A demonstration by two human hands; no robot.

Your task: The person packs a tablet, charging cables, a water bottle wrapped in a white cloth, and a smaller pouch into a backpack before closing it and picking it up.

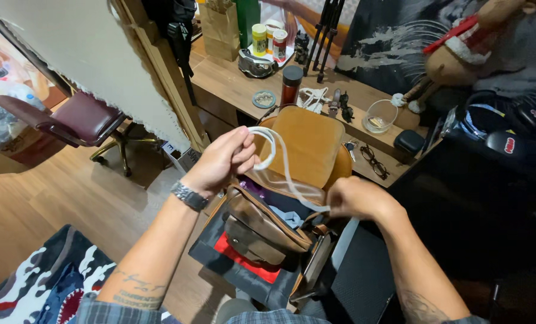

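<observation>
White cable (280, 165) at frame centre, coiled in loops above open brown leather bag (268, 231). Left hand (223, 159), at 10 o'clock from bag, fingers pinched around coil, likely to keep loops together; metal wristwatch (190, 195) on wrist. Cable runs down toward 4 o'clock into right hand (355, 198), fingers closed on loose end, apparently keeping it taut. Tabletop (232, 81) at 12 o'clock carries glass bowl (379, 117), eyeglasses (374, 162).
</observation>
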